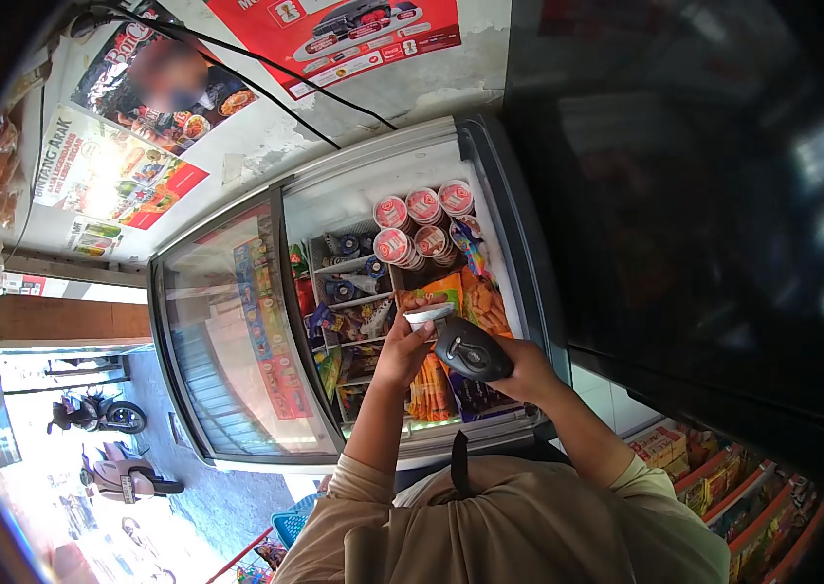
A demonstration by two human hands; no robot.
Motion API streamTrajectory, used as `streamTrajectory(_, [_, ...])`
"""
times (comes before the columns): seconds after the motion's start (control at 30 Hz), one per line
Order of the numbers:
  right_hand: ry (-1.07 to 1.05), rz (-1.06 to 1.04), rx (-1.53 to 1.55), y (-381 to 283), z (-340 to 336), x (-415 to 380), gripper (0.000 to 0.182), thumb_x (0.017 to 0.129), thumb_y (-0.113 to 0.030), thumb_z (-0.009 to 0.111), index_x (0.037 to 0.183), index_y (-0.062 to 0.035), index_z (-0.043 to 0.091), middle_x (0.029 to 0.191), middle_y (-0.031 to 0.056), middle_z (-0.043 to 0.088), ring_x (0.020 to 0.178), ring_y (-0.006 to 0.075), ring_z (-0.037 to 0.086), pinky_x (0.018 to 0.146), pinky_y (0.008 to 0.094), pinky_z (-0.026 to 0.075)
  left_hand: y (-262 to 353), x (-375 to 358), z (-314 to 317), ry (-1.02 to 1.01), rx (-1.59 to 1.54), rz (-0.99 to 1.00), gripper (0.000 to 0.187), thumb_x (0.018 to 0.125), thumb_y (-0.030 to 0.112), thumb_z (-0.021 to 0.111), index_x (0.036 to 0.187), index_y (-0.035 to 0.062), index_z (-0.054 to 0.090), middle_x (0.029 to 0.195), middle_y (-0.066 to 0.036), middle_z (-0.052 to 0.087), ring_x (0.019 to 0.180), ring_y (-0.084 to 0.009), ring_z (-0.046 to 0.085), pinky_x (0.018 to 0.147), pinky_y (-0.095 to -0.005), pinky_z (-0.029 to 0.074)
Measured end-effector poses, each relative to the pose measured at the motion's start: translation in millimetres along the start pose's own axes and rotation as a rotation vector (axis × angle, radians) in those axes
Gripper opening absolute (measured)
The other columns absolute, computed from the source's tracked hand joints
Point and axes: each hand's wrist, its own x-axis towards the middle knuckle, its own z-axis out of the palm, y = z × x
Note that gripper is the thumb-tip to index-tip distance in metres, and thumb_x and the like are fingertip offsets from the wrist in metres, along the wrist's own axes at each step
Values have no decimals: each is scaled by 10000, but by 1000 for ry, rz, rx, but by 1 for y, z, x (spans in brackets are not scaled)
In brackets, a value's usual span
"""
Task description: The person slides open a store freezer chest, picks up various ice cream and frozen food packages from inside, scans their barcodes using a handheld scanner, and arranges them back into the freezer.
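My left hand (402, 352) is closed around a small round tub with a white rim (428, 314), seen from its side. In my right hand (523, 372) is a black handheld barcode scanner (471, 350), its head close beside the tub. Both hands are over the open half of a chest freezer (373, 175). Stacks of ice cream cups (422, 204) with red and white lids stand inside at the back. Orange snack packets (431, 391) lie below my hands, and colourful wrapped ice creams (353, 316) fill the wire-divided compartments to the left.
A sliding glass lid (237, 341) covers the freezer's left half. Black cables (275, 97) hang along the postered wall. A large dark panel (704, 253) stands at right, above shelves of packaged goods (723, 496). Parked motorbikes (125, 477) are outside at left.
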Motion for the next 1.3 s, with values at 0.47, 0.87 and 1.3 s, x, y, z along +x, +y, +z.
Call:
streamTrajectory(0.47, [-55, 17, 48, 4, -5, -10, 410, 665, -214, 728, 1027, -90, 580, 867, 143, 648, 822, 322, 627, 711, 379, 489, -16, -20, -15, 84, -40, -65, 398, 863, 141, 573, 1202, 54, 385, 1202, -118, 498, 1130, -233, 467, 972, -396, 344])
streamTrajectory(0.87, [-96, 129, -26, 0, -14, -15, 379, 696, -255, 719, 1000, -70, 587, 852, 151, 650, 829, 329, 628, 711, 386, 493, -32, -18, -13, 142, 63, -108, 412, 866, 202, 591, 1202, 42, 414, 1155, -101, 514, 1095, -228, 498, 962, -401, 367])
streamTrajectory(1.3, [-211, 262, -119, 17, -23, -14, 391, 702, -312, 720, 974, -56, 605, 852, 173, 647, 830, 341, 624, 704, 400, 491, -84, 6, -60, 197, 317, -136, 278, 918, 200, 501, 1120, 10, 477, 1032, -97, 565, 977, -172, 546, 875, -275, 424])
